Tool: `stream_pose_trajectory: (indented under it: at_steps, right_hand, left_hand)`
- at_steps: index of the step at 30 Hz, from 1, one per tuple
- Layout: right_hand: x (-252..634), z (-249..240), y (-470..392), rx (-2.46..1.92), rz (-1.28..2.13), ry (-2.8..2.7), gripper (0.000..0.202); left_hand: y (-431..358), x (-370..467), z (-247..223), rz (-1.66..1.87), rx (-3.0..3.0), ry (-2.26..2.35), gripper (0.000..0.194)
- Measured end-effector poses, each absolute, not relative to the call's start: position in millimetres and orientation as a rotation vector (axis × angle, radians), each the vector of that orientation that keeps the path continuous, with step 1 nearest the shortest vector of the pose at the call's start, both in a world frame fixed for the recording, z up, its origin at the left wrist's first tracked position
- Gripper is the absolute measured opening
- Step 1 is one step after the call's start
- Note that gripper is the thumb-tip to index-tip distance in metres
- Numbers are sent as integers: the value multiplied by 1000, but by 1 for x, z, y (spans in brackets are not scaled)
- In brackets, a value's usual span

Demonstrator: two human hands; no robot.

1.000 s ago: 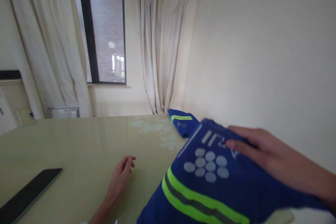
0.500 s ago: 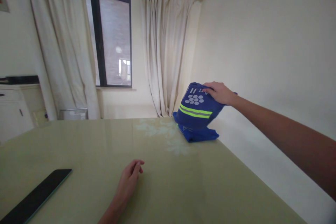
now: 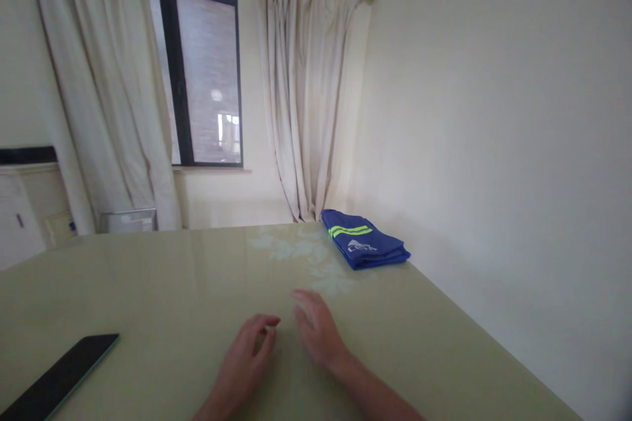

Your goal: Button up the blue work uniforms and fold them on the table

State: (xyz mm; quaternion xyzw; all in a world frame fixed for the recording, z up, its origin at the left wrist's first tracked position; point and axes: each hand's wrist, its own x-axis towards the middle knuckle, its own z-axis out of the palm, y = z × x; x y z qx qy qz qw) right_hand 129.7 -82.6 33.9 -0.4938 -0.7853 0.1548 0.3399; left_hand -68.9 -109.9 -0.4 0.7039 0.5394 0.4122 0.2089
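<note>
Folded blue cloth [image 3: 370,243] with a yellow-green stripe and pale lettering lies at the far right corner of the table [image 3: 162,289]. My left hand [image 3: 251,345] is over the near middle of the table, its thumb and fingers curved with a gap between them and nothing held. Just to its right, my right hand [image 3: 318,329] has its fingers extended and apart, also holding nothing. The two hands face each other without touching. Both are nearer to me than the cloth.
A long dark flat object [image 3: 59,378] lies on the table at the left. Beyond the table are a window [image 3: 210,79], curtains [image 3: 306,92] and a white cabinet [image 3: 24,210]. A wall [image 3: 484,145] runs along the right side.
My right hand has let go of the blue cloth and come back beside my left hand. The cloth, lifted before, now lies flat. My left hand has opened more.
</note>
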Motion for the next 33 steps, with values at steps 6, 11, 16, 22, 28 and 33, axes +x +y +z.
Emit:
stream_pose_trajectory:
  at_steps: [6, 11, 16, 22, 28, 33]
  right_hand:
    - [91, 28, -123, -939, 556, -2315, 43]
    - [112, 38, -125, -943, 655, -2282, 47]
    - [112, 38, -125, -954, 707, -2236, 50]
    - [110, 37, -125, -902, 694, -2248, 53]
    - [112, 43, -126, -840, 761, -2212, 54]
    - [113, 37, -126, -811, 809, -2199, 48]
  left_hand:
    - [-125, -57, -9, 865, 2555, 1318, 49]
    - [-134, -47, 15, 712, 2466, 1208, 43]
    - [-133, -48, 17, 692, 2416, 1247, 37]
    - [-130, -48, 13, 740, 2424, 1236, 30]
    - [-129, -48, 8, 884, 2496, 1200, 27]
    - [-128, -49, 4, 947, 2543, 1247, 25]
